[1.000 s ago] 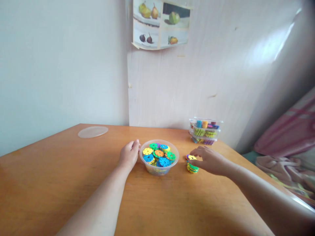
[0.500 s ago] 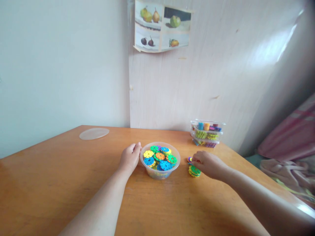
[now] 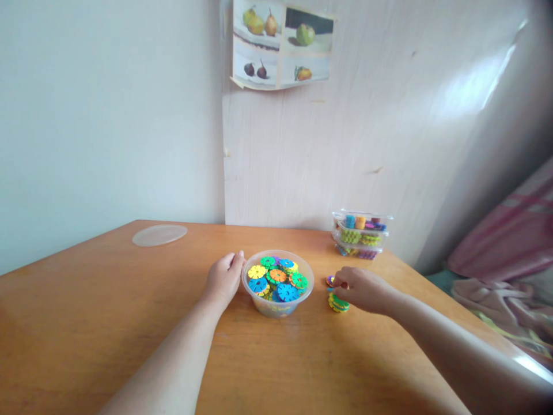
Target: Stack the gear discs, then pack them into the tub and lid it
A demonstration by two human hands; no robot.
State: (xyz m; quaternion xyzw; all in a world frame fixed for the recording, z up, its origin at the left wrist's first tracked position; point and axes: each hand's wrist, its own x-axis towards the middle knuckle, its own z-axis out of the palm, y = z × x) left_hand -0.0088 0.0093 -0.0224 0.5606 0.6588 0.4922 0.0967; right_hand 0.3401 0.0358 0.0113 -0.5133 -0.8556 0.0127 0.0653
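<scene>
A round clear plastic tub (image 3: 277, 312) stands on the table, full of notched, flower-shaped plastic discs (image 3: 277, 276) in blue, green, yellow, orange and purple. My left hand (image 3: 225, 278) is closed at the tub's left rim, thumb on top. To the right of the tub, my right hand (image 3: 360, 288) bends down over small piles of the same discs, its fingers pinched together. A green and yellow pile (image 3: 338, 303) lies just below the fingertips, and a purple disc (image 3: 329, 280) shows beyond them. A sliver of blue is at the fingertips; what they pinch is mostly hidden.
A clear round lid (image 3: 159, 235) lies at the back left of the wooden table (image 3: 129, 323). Stacked clear boxes (image 3: 362, 235) with colourful pieces stand at the back right, near the wall. Pink cloth (image 3: 492, 305) is beyond the table's right edge.
The view has shifted slightly, so everything sits a little further left. My right hand has lowered slightly over the disc piles; my left hand stays at the tub.
</scene>
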